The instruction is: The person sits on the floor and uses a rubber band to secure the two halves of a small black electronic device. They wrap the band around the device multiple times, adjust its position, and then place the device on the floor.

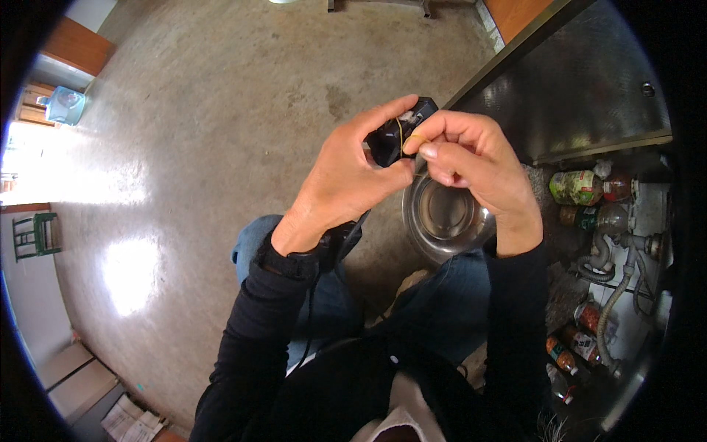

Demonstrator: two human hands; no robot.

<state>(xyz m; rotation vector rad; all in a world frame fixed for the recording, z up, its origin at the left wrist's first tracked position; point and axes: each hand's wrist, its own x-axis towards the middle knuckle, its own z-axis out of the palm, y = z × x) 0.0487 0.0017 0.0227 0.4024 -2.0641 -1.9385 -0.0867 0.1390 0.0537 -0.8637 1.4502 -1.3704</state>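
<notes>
Head view: left hand [346,173] clamps a small black plastic boxy device [398,132], thumb and fingers closed round it, raised over the lap. Right hand [471,158] pinches a thin yellow wire [401,131] at the device's top, fingertips closed. Round shiny steel bowl [445,217] sits on the concrete floor [206,110] below the hands. Plastic bottles [582,188] lie right, by grey hoses [615,295].

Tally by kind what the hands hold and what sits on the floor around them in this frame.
Small black device, held by the left hand and right hand: 1
Yellow wire on it: 1
Steel bowl: 1
Bottles at the right, some partly hidden: at least 5, e.g.
Green stool: 1
Blue water jug: 1
Total: at least 10
</notes>
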